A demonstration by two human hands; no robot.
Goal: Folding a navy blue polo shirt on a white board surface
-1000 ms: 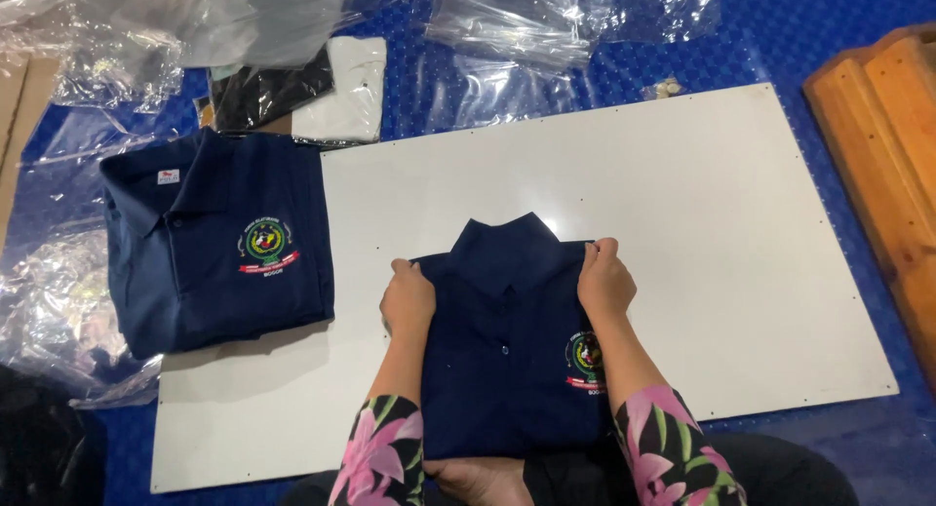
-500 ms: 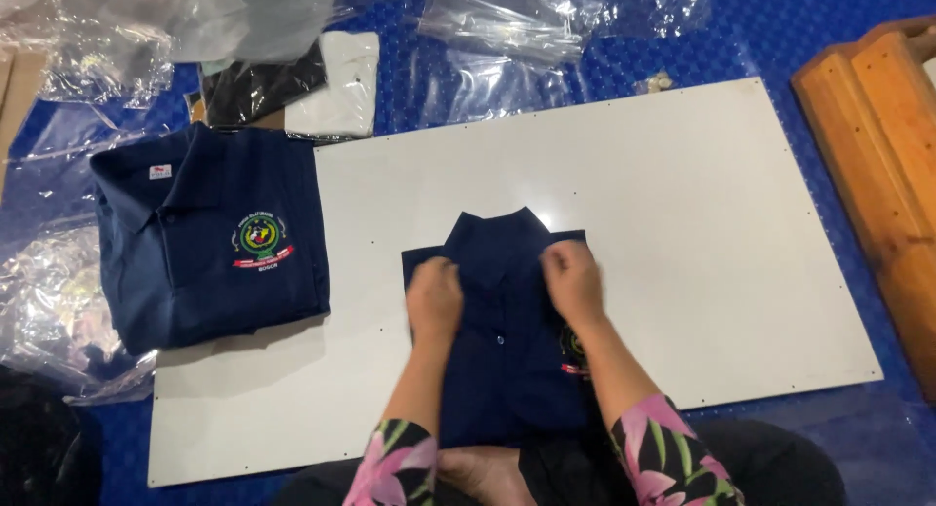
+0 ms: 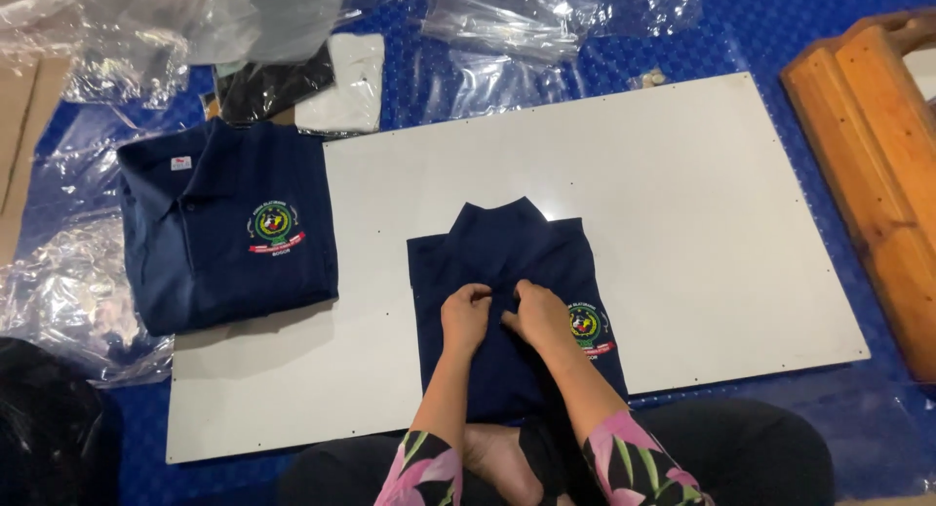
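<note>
1. Folded navy polo shirt (image 3: 507, 272) flat on the white board (image 3: 682, 204), collar pointing away, crest at its right chest.
2. Left hand (image 3: 466, 316) curled, fingertips pinching the shirt's front at the placket.
3. Right hand (image 3: 538, 316) likewise curled, gripping the same fabric, nearly touching the left at the middle.
4. Second folded navy shirt (image 3: 229, 233) lying at the board's left edge, well apart from both hands.
5. Clear plastic bags (image 3: 546, 19) scattered on the blue mat (image 3: 770, 38) beyond; wooden piece (image 3: 877, 145) at far right.
</note>
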